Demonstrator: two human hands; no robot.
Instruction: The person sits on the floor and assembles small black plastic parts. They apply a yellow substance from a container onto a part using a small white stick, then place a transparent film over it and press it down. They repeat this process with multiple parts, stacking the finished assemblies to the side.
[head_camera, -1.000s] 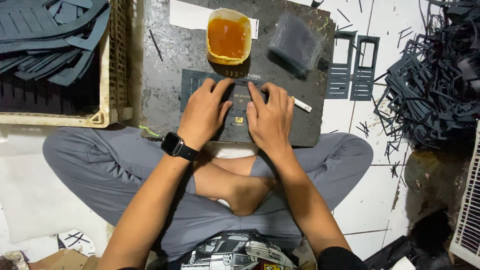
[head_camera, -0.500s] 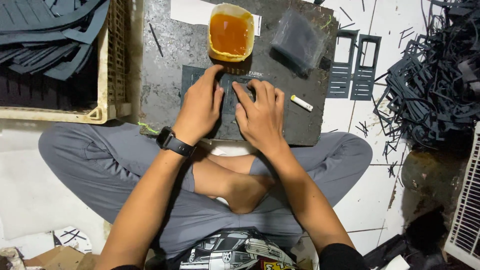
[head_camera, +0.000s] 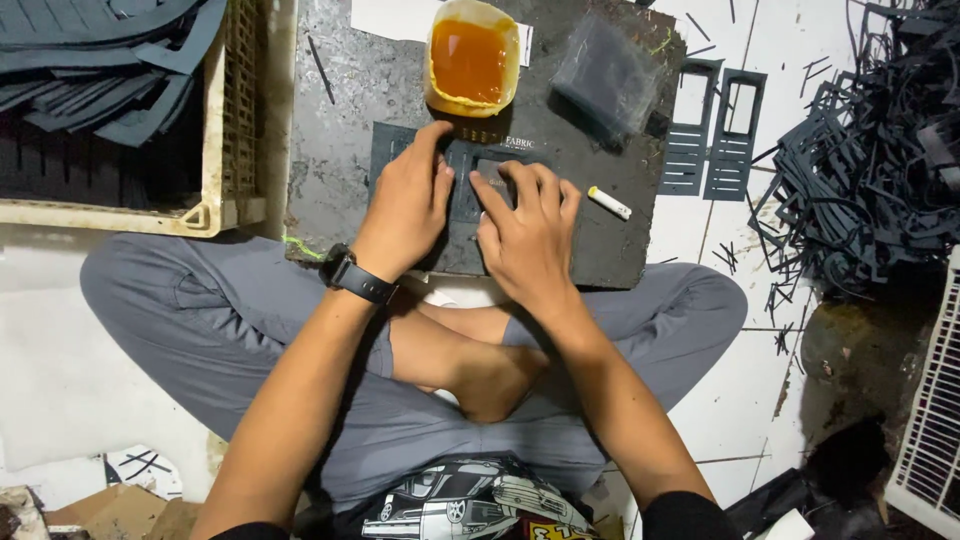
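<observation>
Left hand (head_camera: 405, 205) and right hand (head_camera: 528, 235), both flat with fingers spread, grasping nothing, pressed a dark cut-out sheet (head_camera: 462, 185) onto the black work board (head_camera: 345, 150), just below the amber glue tub (head_camera: 472, 58).

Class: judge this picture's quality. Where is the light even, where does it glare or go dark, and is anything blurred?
Head view: even light, sharp on both hands; mild sheen on the orange liquid tub; crate interior falls dark; edges bend slightly.
</observation>
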